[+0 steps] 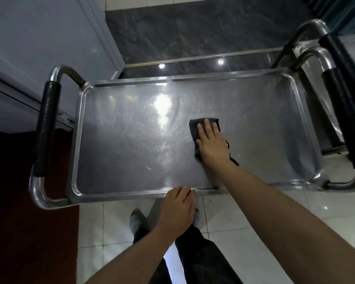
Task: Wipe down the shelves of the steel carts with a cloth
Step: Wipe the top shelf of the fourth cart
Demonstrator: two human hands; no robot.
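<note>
A steel cart's top shelf point(121, 144) fills the middle of the head view, shiny and scratched, with a raised rim. A dark folded cloth point(195, 126) lies on the shelf right of its centre. My right hand point(210, 140) presses flat on the cloth with straight fingers pointing away from me. My left hand point(180, 206) rests on the near rim of the shelf, fingers bent over the edge.
Tubular handles with black grips stand at the cart's left end point(46, 128) and right end point(344, 119). A second steel cart point(334, 50) is parked close on the right. A pale cabinet point(39, 48) stands at the left. My legs and shoes are on the tiled floor below.
</note>
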